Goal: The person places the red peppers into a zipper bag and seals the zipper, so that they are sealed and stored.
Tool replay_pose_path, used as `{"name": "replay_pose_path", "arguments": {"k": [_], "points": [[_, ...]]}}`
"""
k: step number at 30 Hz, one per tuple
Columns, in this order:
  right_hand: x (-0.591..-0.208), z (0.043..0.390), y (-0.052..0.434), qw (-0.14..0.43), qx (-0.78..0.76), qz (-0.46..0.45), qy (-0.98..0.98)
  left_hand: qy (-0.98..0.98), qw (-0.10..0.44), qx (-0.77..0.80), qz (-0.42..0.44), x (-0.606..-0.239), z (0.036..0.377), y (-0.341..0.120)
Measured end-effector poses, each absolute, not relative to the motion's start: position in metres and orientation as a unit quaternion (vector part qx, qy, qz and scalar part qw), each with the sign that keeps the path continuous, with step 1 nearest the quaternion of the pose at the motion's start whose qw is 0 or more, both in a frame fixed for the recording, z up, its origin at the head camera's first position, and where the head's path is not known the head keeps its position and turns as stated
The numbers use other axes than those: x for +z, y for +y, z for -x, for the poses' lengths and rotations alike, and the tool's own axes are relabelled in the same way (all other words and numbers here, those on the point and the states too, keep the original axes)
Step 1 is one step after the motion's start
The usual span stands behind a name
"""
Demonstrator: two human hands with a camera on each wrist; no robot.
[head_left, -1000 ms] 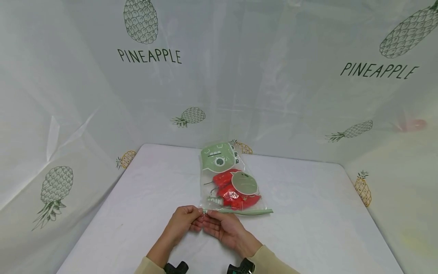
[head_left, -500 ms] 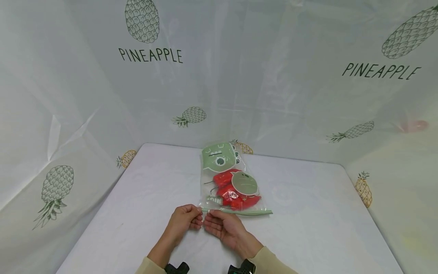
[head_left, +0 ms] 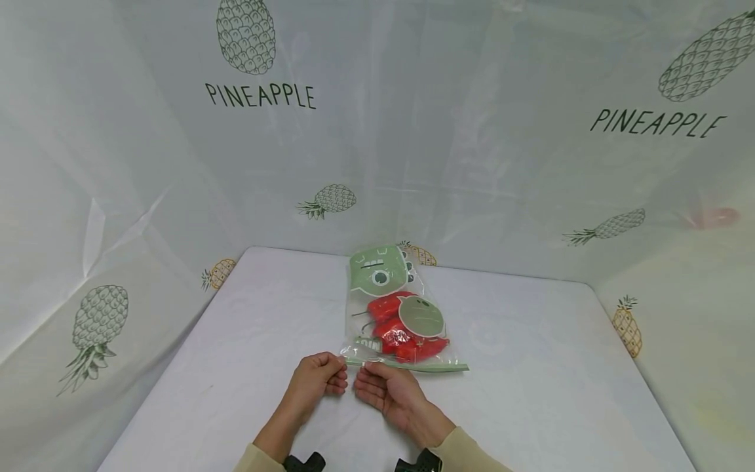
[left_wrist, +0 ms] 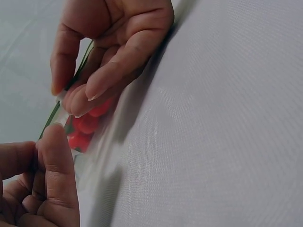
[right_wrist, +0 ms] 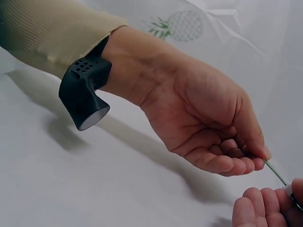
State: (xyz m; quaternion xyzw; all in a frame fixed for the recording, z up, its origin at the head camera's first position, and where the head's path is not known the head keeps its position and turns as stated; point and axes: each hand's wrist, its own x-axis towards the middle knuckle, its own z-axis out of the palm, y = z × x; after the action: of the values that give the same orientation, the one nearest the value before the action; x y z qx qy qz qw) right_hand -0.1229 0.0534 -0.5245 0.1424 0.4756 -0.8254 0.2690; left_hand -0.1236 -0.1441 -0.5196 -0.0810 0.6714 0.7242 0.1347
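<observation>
Head view: both hands' fingers pinch bag [head_left: 401, 314] zip strip [head_left: 413, 366], left end.

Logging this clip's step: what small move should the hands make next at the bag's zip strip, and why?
Probably slide the right hand rightward along the green zip strip, pressing it. Both hands pinch its left end, the left hand at the corner, while the zip bag of red peppers lies flat.

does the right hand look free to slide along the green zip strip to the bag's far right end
Probably yes. The right hand already pinches the zip strip near the bag's left corner, and the table beside the strip shows nothing in the way.
</observation>
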Motion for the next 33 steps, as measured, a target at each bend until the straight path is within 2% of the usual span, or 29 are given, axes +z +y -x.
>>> {"name": "replay_pose_path", "arguments": {"k": [33], "points": [[-0.523, 0.118, 0.071, 0.260, -0.829, -0.157, 0.469, 0.670, 0.105, 0.725, 0.118, -0.521, 0.127, -0.146]]}}
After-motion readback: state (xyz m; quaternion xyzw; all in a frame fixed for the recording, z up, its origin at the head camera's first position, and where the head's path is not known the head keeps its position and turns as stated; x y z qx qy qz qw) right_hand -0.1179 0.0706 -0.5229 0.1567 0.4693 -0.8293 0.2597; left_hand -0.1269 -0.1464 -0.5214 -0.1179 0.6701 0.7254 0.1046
